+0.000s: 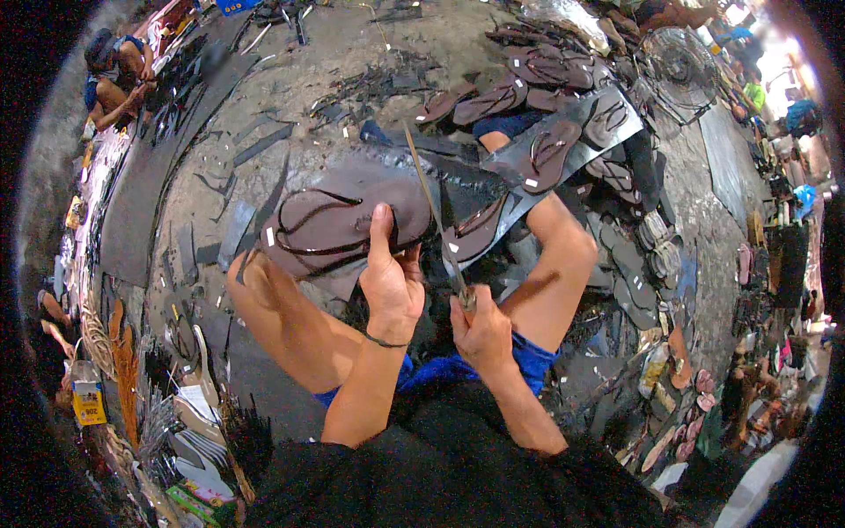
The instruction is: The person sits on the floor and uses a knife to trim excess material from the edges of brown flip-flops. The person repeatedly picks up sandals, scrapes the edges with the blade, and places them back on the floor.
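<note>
My left hand (pixel 392 286) grips a brown flip-flop (pixel 321 224) with dark straps, the thumb lying on top near its right end and the fingers underneath. In my right hand (pixel 484 330) is the handle of a knife (pixel 437 216), its long thin blade pointing up and away past the flip-flop's right edge. Whether the blade touches the sole, I cannot tell. Just right of the blade, another brown flip-flop (pixel 475 233) lies at the near end of a shiny grey sheet (pixel 515 161). Further up that sheet rests one more flip-flop (pixel 550 154).
Brown flip-flops (pixel 550 66) are heaped at the far right, near a round fan (pixel 678 66). Dark scraps (pixel 264 143) litter the floor. More soles (pixel 635 286) lie right of my bent knee. At the far left sits another person (pixel 114 75) beside a long dark sheet (pixel 145 211).
</note>
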